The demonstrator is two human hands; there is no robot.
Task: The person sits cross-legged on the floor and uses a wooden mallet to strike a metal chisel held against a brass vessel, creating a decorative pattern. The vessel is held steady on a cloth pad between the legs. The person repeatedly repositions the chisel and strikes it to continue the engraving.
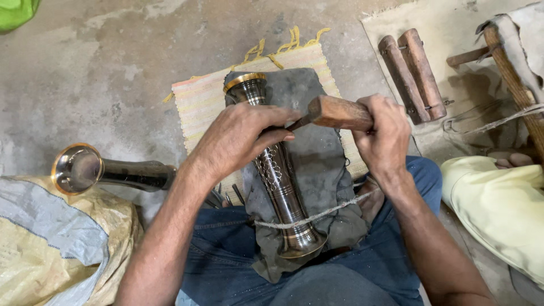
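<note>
Brass vase point(276, 170) is lying on the grey cloth point(317, 170) across your lap, roped down so it stays put. Your left hand point(241, 139) is pinching a chisel against it; your right hand point(385, 136) is gripping the wooden mallet point(339, 113) just beside it.

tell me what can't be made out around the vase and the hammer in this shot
Head view:
- Tool tip on the metal vase: hidden under the left hand.
- Wooden hammer handle: covered by the right hand.
- Second vase base: behind the left forearm.
- Nearby person in yellow sleeve: cut off by the right edge.
</note>
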